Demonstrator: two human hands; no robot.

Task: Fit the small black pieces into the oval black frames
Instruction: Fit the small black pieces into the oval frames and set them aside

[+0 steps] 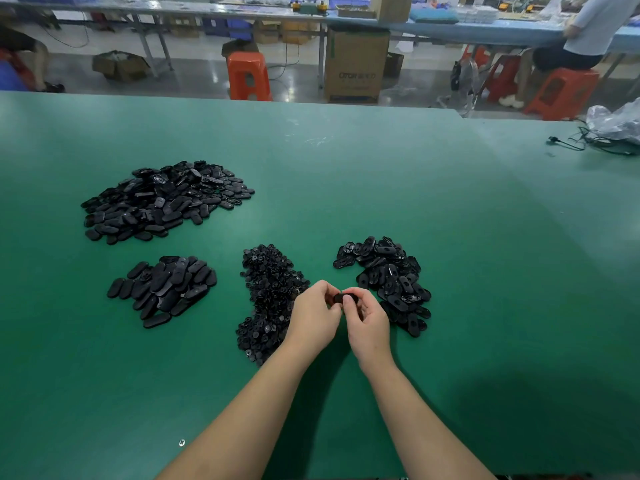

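A green work table (346,188) fills my view, a factory floor with orange stools (248,76) behind it. I see one oval black frame (346,298) held above the mat, pinched between my left hand (313,318) and right hand (369,323), fingers of both curled round it. Beneath lies the heap of small black pieces (270,299); just right, a pile of frames (388,278); well left, two piles of oval parts (162,199), (162,289)

Plain green surface (381,188). Black oval frames (166,199) in glossy heaps; small black pieces (270,292) in matte pile. Bkgd: orange-red stools (247,76), brown cardboard box (356,64), light blue benches (485,31).
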